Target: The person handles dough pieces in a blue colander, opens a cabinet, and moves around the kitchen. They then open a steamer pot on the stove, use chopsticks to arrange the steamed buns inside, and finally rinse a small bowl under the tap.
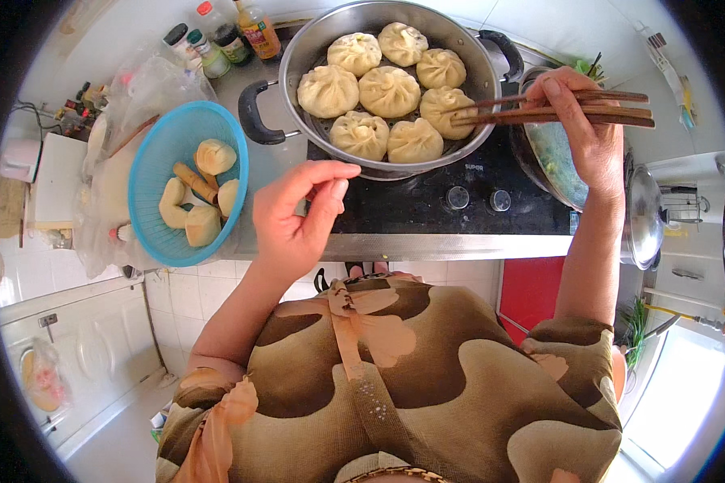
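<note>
My right hand (574,121) is shut on wooden chopsticks (610,113), more than one pair by the look of it. Their tips touch a steamed bun (447,111) at the right side of a metal steamer pot (393,170), where several pleated buns lie. Just below the pot's near rim is my left hand (299,217), thumb and forefinger extended near each other, with nothing seen between them. To its left stands a blue plastic basket (142,232) holding several pale bread pieces (203,226) and brown stick-like pieces (194,181).
The pot sits on a black gas stove (399,205) with two knobs. A second pan (550,163) is at the right, a metal lid (643,217) beyond it. Condiment bottles (260,33) stand at the back left, beside plastic bags (151,84).
</note>
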`<state>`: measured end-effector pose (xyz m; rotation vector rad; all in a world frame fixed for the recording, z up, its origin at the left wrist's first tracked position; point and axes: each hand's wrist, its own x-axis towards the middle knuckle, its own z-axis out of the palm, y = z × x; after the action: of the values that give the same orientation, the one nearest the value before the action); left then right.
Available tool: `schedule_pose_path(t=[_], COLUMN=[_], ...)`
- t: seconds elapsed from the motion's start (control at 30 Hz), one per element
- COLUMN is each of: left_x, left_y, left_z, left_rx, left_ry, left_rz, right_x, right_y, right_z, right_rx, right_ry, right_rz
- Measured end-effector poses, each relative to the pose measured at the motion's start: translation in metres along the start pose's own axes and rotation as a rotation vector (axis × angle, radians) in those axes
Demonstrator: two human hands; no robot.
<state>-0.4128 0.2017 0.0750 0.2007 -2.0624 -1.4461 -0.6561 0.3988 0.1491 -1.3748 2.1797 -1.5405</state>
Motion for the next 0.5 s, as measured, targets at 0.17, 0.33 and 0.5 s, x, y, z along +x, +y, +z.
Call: schedule_pose_path(t=[0.17,0.33,0.5], left_x=[-0.003,-0.009,-0.01], left_y=[0.003,0.004,0.001], left_z=[-0.002,0.0,0.001], left_rx=[-0.034,-0.05,0.015], left_ry=[0.024,0.039,0.03], left_rz=[-0.021,-0.083,0.036], right_x=[0.004,0.006,0.008], right_y=[-0.008,-0.008,-0.008], right_z=[0.036,0.068,0.082], right_rx=[0.179,0.219,0.063], right_ry=[0.001,-0.119,-0.247], right_rz=[0.141,0.205,0.255])
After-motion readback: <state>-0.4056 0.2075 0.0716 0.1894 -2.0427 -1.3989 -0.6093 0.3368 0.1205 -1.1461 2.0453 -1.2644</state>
